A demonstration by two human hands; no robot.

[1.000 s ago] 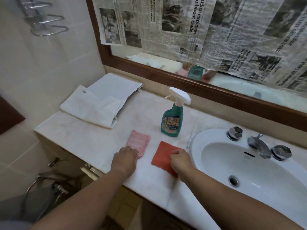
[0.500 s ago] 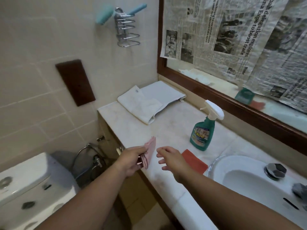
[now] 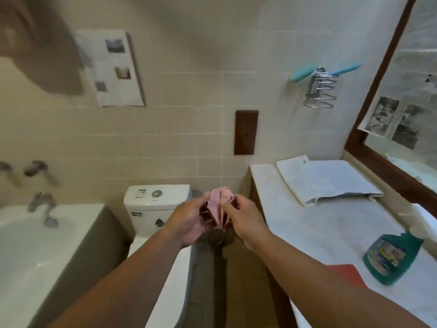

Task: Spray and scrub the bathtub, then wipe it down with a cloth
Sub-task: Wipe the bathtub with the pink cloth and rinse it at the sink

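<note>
- Head view: the left hand (image 3: 189,223) and right hand (image 3: 246,221) meet above the toilet (image 3: 151,200) — both pinch the folded pink cloth (image 3: 218,204).
- The bathtub (image 3: 35,256) lies lower left, apart from the hands.
- The green spray bottle (image 3: 390,259) stands on the counter (image 3: 331,221), near a red pad (image 3: 347,273) — its label is too blurred to read.

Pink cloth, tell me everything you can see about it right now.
The pink cloth is small, pale, soft-looking fabric, folded in layers that fan apart. It hangs in the air between both hands: the left hand holds one side, the right hand pinches a layer's edge. Nothing else touches it.
</note>
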